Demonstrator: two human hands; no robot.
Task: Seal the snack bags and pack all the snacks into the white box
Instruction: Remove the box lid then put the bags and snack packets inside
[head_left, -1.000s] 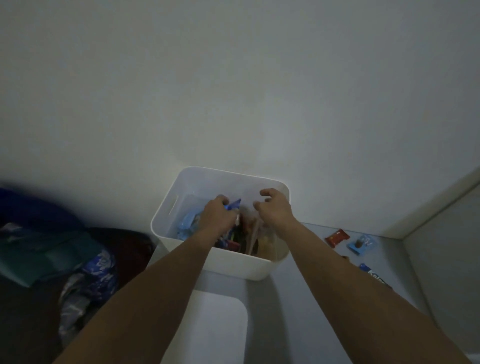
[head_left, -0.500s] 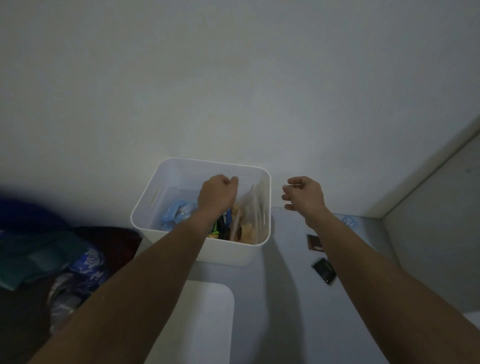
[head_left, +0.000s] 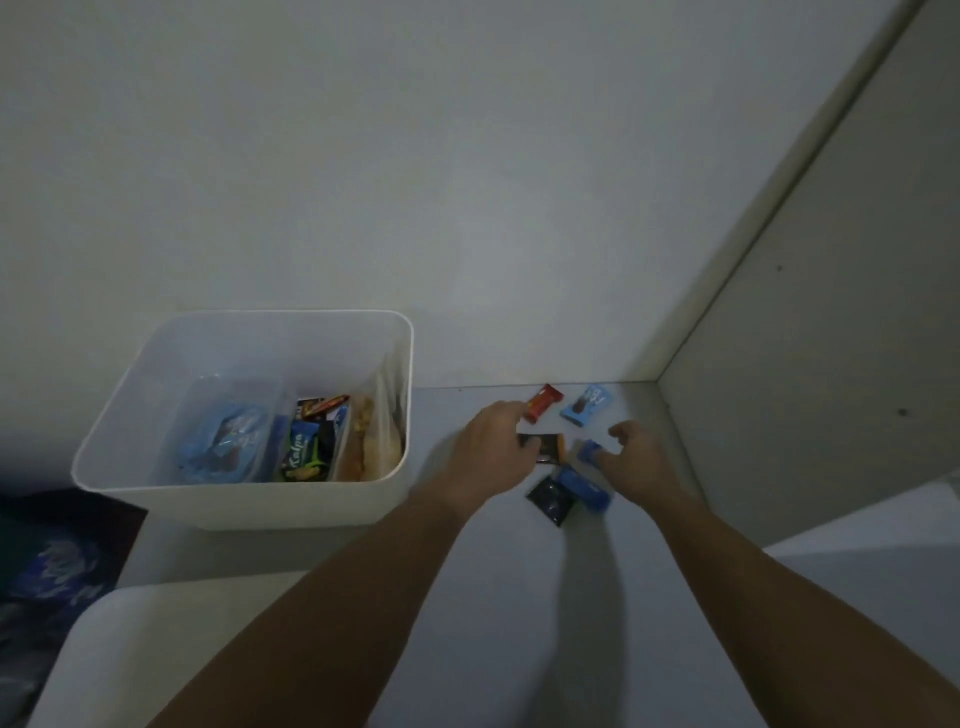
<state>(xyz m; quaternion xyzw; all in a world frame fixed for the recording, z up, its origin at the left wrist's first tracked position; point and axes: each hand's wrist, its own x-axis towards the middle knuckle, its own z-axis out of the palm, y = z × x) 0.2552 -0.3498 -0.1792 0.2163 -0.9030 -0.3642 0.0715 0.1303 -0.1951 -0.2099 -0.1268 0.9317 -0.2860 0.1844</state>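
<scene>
The white box (head_left: 260, 506) stands at the left of a grey shelf. In it are a clear bag of blue snacks (head_left: 223, 441), a dark "Kalpa" packet (head_left: 304, 457) and a clear bag of golden snacks (head_left: 374, 441). Loose packets lie to its right: a red one (head_left: 543, 402), a light blue one (head_left: 586, 406), a black-and-orange one (head_left: 548, 447), a blue one (head_left: 584, 483) and a black one (head_left: 550, 500). My left hand (head_left: 493, 452) rests with its fingertips on the black-and-orange packet. My right hand (head_left: 641, 452) pinches a small blue packet (head_left: 588, 451).
A wall runs close behind the box and packets. A side panel (head_left: 831, 364) closes the shelf on the right. A white rounded lid-like surface (head_left: 156, 649) lies at the near left. Dark blue patterned fabric (head_left: 57, 566) sits lower left. A pale ledge (head_left: 883, 535) is at the right.
Both hands left the white box and moved right to the loose packets. The view swung right and down, so the box now sits at the left.
</scene>
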